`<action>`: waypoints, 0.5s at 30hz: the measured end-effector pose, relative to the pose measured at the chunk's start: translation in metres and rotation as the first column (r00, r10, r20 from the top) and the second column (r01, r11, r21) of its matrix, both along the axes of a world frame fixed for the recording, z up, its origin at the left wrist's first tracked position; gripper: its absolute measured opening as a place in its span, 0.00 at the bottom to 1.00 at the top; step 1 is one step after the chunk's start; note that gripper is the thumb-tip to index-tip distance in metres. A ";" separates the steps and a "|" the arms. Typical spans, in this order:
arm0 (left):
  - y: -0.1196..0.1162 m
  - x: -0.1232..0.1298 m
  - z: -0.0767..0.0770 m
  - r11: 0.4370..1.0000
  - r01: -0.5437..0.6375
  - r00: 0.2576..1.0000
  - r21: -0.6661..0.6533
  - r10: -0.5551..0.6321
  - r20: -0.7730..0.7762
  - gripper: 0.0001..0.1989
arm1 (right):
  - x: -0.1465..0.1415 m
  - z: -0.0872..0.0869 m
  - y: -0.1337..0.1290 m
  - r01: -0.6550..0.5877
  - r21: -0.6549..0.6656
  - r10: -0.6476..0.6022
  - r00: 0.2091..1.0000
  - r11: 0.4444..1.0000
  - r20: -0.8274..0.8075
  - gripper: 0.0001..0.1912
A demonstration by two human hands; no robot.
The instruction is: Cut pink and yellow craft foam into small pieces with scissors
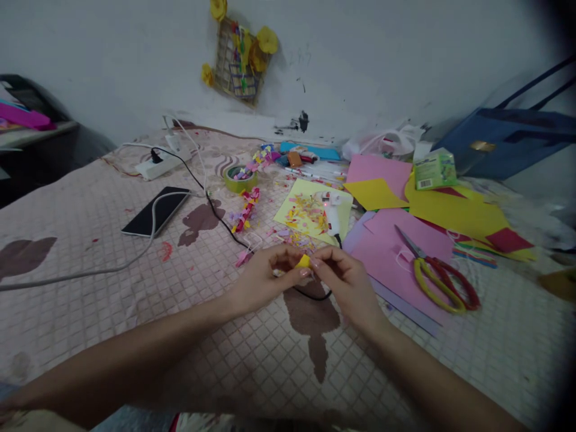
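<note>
Two bare hands are at work here, the left hand [265,279] and the right hand [348,282], with one small yellow piece [303,261] between them. The left thumb and forefinger pinch it from one side, and the right thumb and forefinger pinch its other edge, so both sets of fingertips nearly meet.

Just beyond the fingers, one pale yellow sheet [310,189] lies on the cloth-covered counter [216,342], bearing one white glue gun [332,216] and a scatter of paper bits [299,217], too many for me to count. Beyond the fingers and a little left, I see one red-and-yellow strand [247,210], then one roll of tape [240,185] farther off.

Well to the left of the fingers are one dark phone [143,221] and, behind it, one white power strip [155,167].

To the right of the fingers, one pair of scissors [423,258], with one yellow handle loop and one red, rests on a pink sheet [387,240]. Farther right and beyond come one green box [434,170] and one blue bag [517,138].
</note>
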State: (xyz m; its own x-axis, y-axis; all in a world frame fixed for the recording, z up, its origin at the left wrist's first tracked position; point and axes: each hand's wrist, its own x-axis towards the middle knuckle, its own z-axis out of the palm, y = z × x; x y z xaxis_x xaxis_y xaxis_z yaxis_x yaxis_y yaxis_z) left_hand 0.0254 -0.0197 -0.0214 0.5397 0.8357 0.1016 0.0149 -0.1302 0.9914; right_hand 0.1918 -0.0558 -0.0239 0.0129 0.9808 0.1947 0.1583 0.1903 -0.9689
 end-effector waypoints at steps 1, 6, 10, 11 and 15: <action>-0.001 0.001 -0.001 0.996 0.026 0.999 -0.086 -0.023 0.033 0.12 | 0.000 0.000 0.000 0.004 -0.002 -0.004 1.000 1.000 0.008 0.07; -0.003 0.003 0.002 0.958 0.080 0.994 -0.277 -0.054 0.100 0.12 | 0.000 0.001 -0.002 0.046 0.087 -0.056 0.992 0.995 0.110 0.05; -0.003 0.003 0.004 0.943 0.102 0.990 -0.318 -0.065 0.124 0.12 | -0.001 0.002 -0.004 0.064 0.207 -0.113 0.965 0.976 0.235 0.05; -0.002 0.003 0.003 0.939 0.100 0.989 -0.330 -0.059 0.133 0.12 | -0.002 0.002 -0.004 0.059 0.242 -0.124 0.957 0.969 0.264 0.05; -0.002 0.003 0.001 0.909 0.094 0.984 -0.406 -0.024 0.175 0.12 | -0.001 0.001 -0.005 0.009 0.387 -0.167 0.912 0.922 0.375 0.05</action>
State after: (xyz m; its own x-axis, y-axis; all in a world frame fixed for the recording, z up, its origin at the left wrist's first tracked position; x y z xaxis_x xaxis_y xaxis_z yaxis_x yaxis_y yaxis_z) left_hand 0.0282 -0.0216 -0.0208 0.5949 0.7890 -0.1536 -0.1461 0.2941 0.9445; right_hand 0.1903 -0.0611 -0.0227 -0.0589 0.8342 0.5484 0.5437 0.4875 -0.6832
